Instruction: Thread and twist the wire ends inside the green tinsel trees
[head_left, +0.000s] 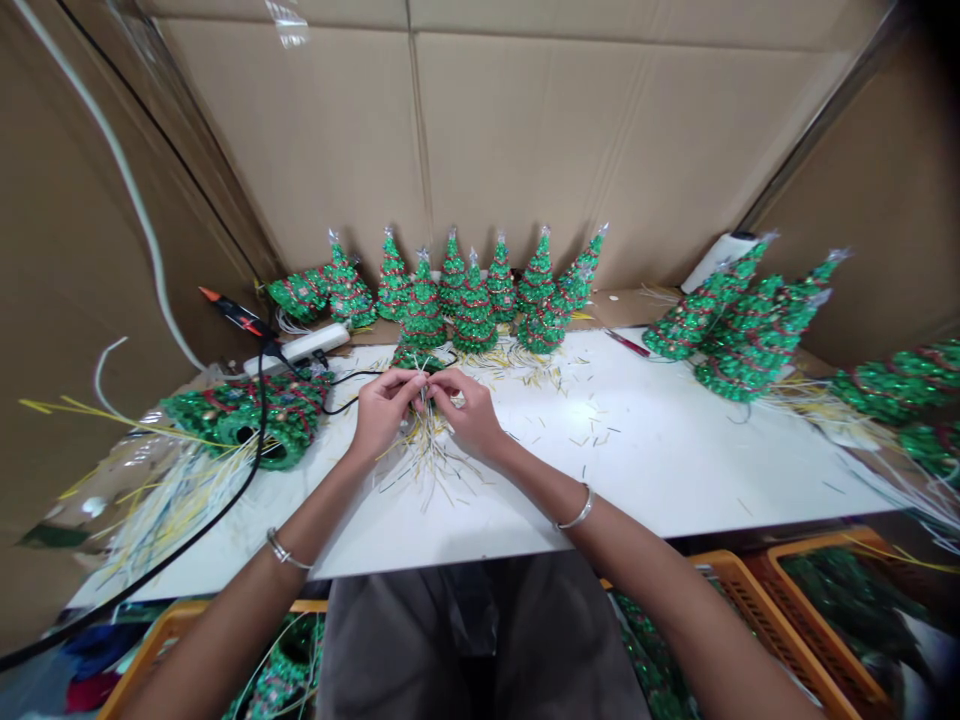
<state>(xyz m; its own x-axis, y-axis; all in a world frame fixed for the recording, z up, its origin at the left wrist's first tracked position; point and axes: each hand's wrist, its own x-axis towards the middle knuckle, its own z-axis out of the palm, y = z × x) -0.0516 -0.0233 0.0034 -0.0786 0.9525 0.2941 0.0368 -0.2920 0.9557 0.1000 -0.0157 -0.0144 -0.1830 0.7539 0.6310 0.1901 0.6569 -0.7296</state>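
My left hand [388, 405] and my right hand [466, 408] meet over the front of the white work surface. Both are pinched closed, fingertips nearly touching, on a bunch of thin pale wire strips [426, 425]. The strips' loose ends fan out downward onto the surface. Just behind my fingertips lies a green tinsel Christmas tree [412, 357], mostly hidden by the hands, so I cannot tell whether the strips are fixed to it. Cut bits of wire [551, 375] lie scattered around.
Several small tinsel trees [474, 310] stand along the cardboard wall, with more trees [757, 345] at the right. At left are a tipped tree [259, 415], a power strip [300, 348], an orange-tipped glue gun [236, 315] and a black cable. Red-handled tweezers [628, 343] lie behind. Orange baskets [825, 600] sit below.
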